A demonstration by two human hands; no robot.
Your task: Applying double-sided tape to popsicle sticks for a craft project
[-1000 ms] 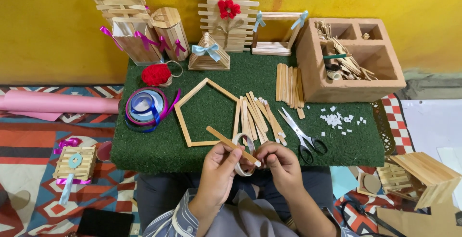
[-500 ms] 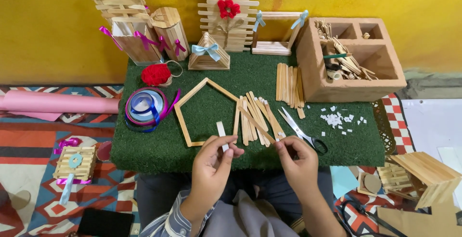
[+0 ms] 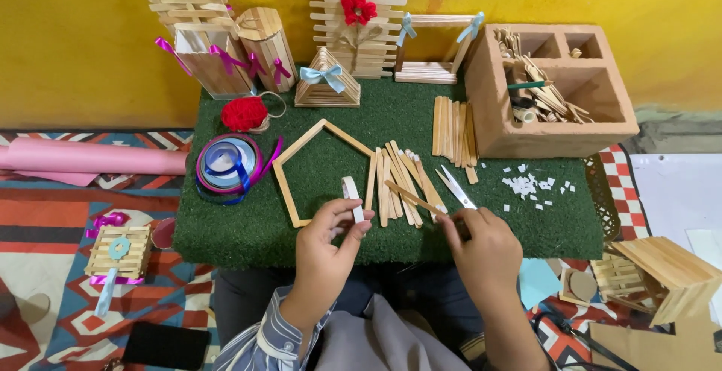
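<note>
Two hands in view, both ours. The left hand (image 3: pixel 327 235) pinches one small roll of white tape (image 3: pixel 352 194) upright between thumb and fingers, just above the near edge of the green turf mat (image 3: pixel 248 228); the roll is a thin white ring, seen nearly edge-on. The right hand (image 3: pixel 481 247) is closed around the handles of one pair of scissors (image 3: pixel 453 188), blades open and pointing away from us, and its fingertips also pinch one wooden stick (image 3: pixel 412 199) that runs diagonally across the loose pile; we cannot tell how firm that grip is. We count one house-shaped pentagon outline of sticks (image 3: pixel 320 169) lying flat on the mat, just left of the tape. Beside it one loose fan of sticks (image 3: pixel 398 179), roughly ten, too overlapped for an exact count, and one neat stack of sticks (image 3: pixel 451 126) further back. One wooden compartment box (image 3: pixel 556 126) at right, three compartments. One spool of ribbons (image 3: pixel 226 164), one red yarn flower (image 3: pixel 244 114), one scatter of white paper bits (image 3: pixel 530 187). One pink roll (image 3: pixel 90 159) lies on the floor at left.
</note>
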